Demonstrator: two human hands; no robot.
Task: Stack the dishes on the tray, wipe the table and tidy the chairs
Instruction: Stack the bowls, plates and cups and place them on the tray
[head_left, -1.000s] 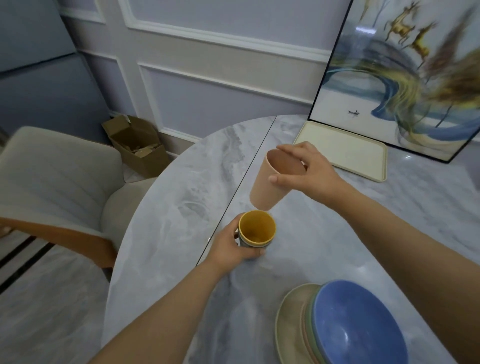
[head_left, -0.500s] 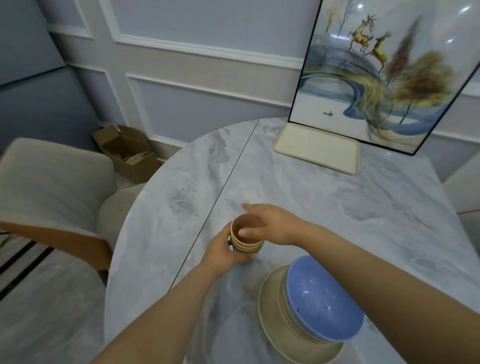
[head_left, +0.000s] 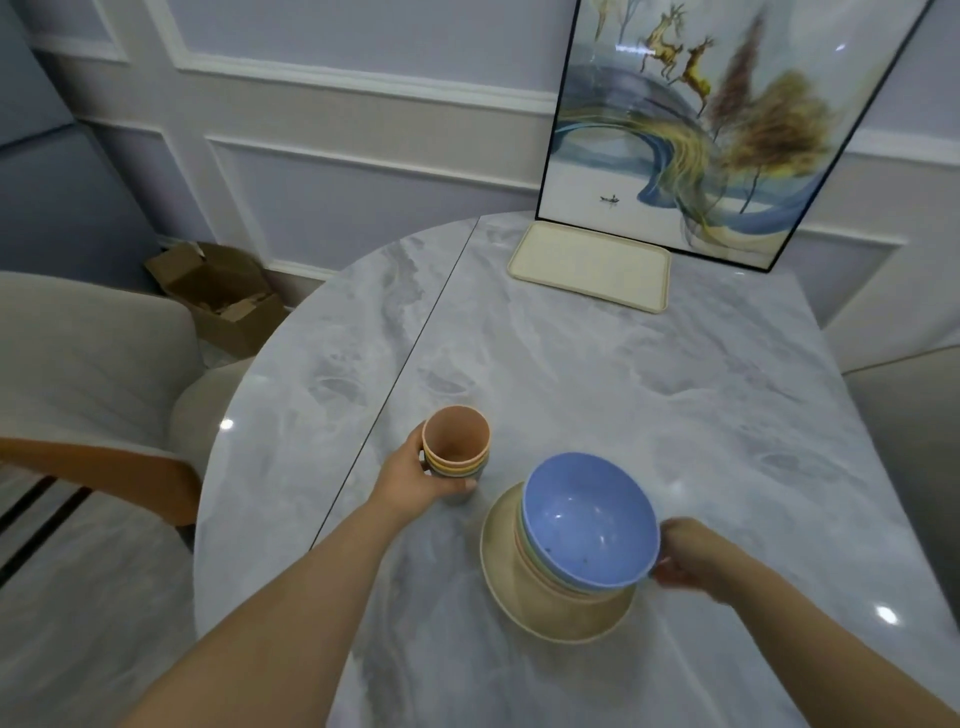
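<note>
A nested stack of cups (head_left: 457, 447), pink one on top, stands on the grey marble table (head_left: 649, 405). My left hand (head_left: 415, 478) is wrapped around the stack from the left. To its right sits a stack of bowls (head_left: 587, 525), blue bowl uppermost, resting on a beige plate (head_left: 561, 613). My right hand (head_left: 685, 551) grips the right side of the bowl stack at its rim. A cream tray (head_left: 589, 270) lies bare at the far edge of the table.
A framed painting (head_left: 717, 130) leans on the wall behind the tray. A beige chair (head_left: 88, 364) stands at the table's left, another chair (head_left: 909, 415) at the right. An open cardboard box (head_left: 223, 296) lies on the floor by the wall.
My right hand slid the pink cup into the cup stack, let go, and moved right to the bowl stack. My left hand stayed on the cups.
</note>
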